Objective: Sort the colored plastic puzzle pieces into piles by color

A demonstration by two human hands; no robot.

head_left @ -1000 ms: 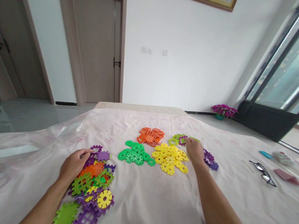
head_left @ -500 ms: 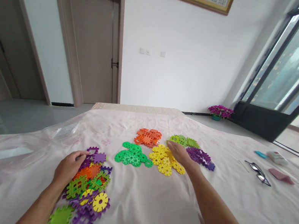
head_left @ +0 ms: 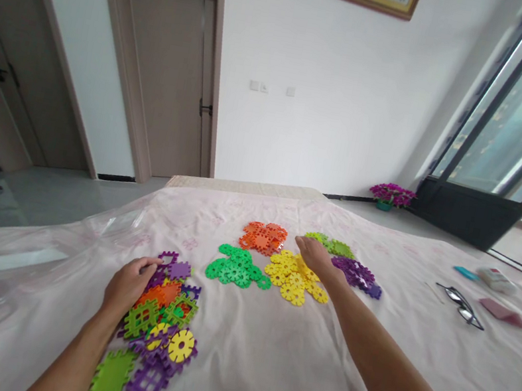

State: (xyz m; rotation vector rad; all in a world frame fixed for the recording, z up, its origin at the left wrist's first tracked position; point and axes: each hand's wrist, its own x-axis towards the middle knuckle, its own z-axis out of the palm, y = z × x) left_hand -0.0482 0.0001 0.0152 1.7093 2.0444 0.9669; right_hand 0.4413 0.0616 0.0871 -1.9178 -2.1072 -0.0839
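Note:
My left hand (head_left: 129,283) rests at the left edge of a mixed pile of plastic building pieces, its fingers loosely bent and its thumb apart. The fingertips reach a purple square frame piece (head_left: 168,257) at the pile's far end. Orange, light green, purple and yellow pieces overlap there, with a yellow notched disc (head_left: 181,345) on top. My right hand (head_left: 317,256) is stretched out between the yellow disc pile (head_left: 294,279) and the light green pile (head_left: 340,248). Its fingers point left, and nothing shows in them; their undersides are hidden.
Orange pieces (head_left: 263,238), green discs (head_left: 235,267) and purple pieces (head_left: 353,272) lie in separate heaps. Eyeglasses (head_left: 461,305), a pink cloth (head_left: 503,312) and a white packet (head_left: 496,279) are at the right. Clear plastic packaging (head_left: 22,258) lies at the left on the pale cloth.
The whole view has shifted slightly. My right hand has moved a little away from the yellow discs, toward the light green heap. My left hand stays by the mixed pile.

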